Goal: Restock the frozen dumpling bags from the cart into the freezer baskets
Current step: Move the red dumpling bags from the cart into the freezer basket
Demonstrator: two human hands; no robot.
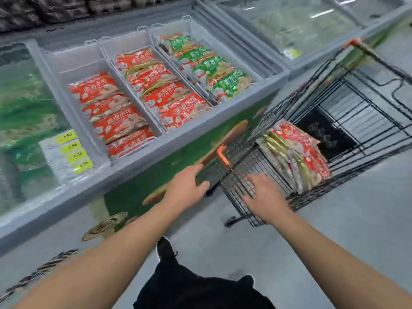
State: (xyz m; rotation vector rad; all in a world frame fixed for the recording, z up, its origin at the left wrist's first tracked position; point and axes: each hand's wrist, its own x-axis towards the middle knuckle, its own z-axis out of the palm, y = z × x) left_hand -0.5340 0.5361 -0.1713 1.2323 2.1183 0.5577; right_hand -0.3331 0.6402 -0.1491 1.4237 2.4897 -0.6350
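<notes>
A black wire cart (347, 103) stands at the right with a stack of red dumpling bags (296, 157) leaning in its near corner. The open freezer (156, 150) holds three grey baskets: the left basket (73, 70) and the middle basket (124, 41) carry red bags (111, 112), the right basket (198, 30) carries green bags (214, 68). My left hand (185, 188) hovers with relaxed fingers just left of the cart's near end, by its orange handle cap (223, 153). My right hand (265, 197) is spread over the cart's near wire panel. Neither hand holds anything.
Yellow price labels (71, 150) sit on the closed glass lid (24, 121) to the left. Another glass-topped freezer (296, 25) stands behind the cart. Grey floor (334, 230) spreads below the cart, with my dark shoe (165, 248) near the freezer's green front.
</notes>
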